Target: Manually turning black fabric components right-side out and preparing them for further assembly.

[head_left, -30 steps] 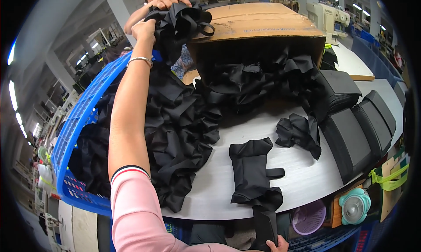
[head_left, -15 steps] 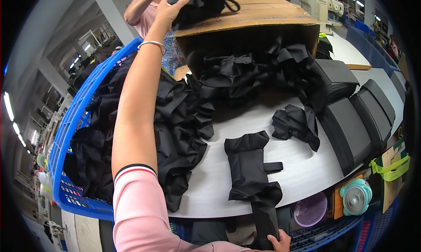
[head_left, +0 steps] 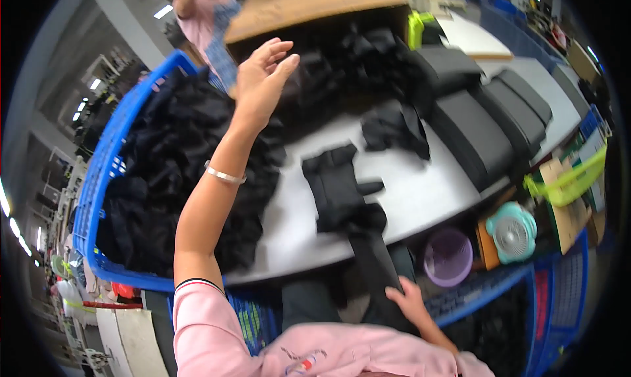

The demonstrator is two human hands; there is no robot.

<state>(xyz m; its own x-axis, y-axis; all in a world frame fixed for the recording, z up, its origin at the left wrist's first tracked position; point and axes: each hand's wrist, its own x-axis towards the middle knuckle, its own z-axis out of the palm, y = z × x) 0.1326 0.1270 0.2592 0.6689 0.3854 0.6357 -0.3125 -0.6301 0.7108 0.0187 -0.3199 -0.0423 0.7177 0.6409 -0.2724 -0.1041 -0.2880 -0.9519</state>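
Note:
My left hand is raised in front of the cardboard box, its fingers loosely curled and apart with nothing in them. Low at the table's front edge, my right hand grips a long black fabric strip. That strip runs up to a black sewn fabric piece with a short side tab, lying on the white table. Another crumpled black fabric piece rests farther back. Black fabric also spills from the box's mouth. Some black material shows at the top edge, above the box.
A blue plastic basket heaped with black fabric stands at the left. Stacked dark grey panels lie on the right. Below the table edge are a purple basket and a teal fan. Another person stands behind the box.
My left hand has let go of the black fabric bundle and come down a little. The view has shifted, so the table appears higher. My right hand still holds the strip.

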